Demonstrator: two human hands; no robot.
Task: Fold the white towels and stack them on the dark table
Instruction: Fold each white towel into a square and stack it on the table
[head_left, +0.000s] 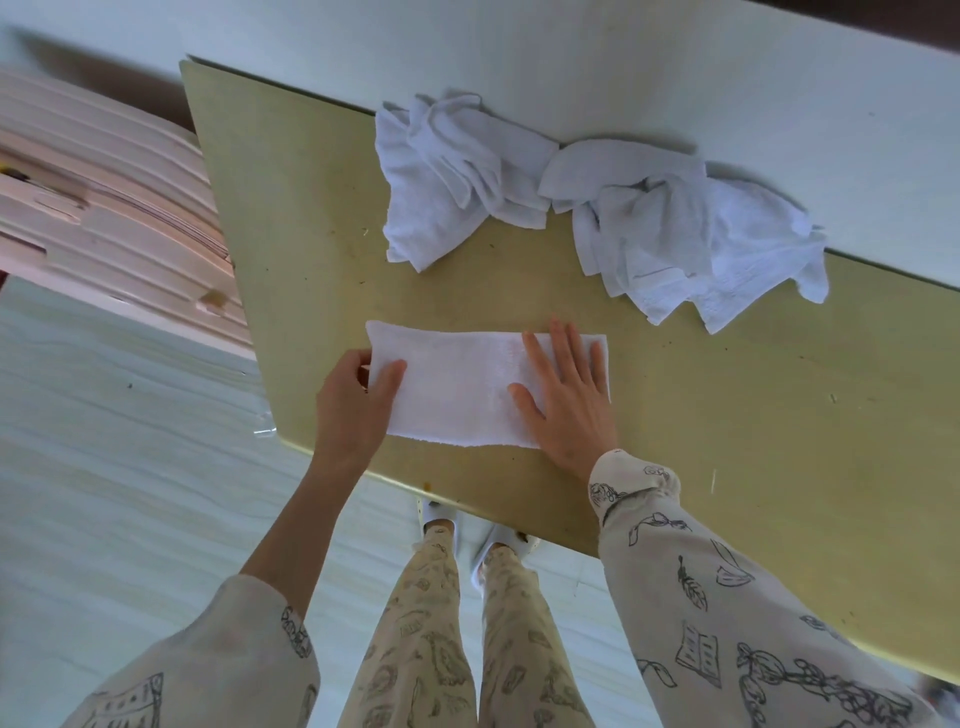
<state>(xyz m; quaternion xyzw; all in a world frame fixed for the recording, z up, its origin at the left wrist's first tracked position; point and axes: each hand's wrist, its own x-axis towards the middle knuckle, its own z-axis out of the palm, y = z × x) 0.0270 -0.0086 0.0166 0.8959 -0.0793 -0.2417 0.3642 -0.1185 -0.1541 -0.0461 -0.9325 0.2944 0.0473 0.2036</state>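
Left hand (358, 400) pinches left end of folded towel (467, 389) — thumb on top, fingers curled under edge. Towel lies flat near front edge of table (727, 441). Right hand (566, 395) presses towel's right part, fingers straight, spread. Behind — heap of crumpled white towels (597, 208) against wall.

Likely home or plain indoor room, exact kind unclear. Pale marbled tile floor (119, 467). Worn yellowish table (727, 415) pushed against pale wall (519, 41). Stack of pinkish foam-like panels (104, 208) beside table. Person in loose printed pyjama-style clothes (727, 623), white slippers (441, 514). Crumpled white towels (597, 208) on table.
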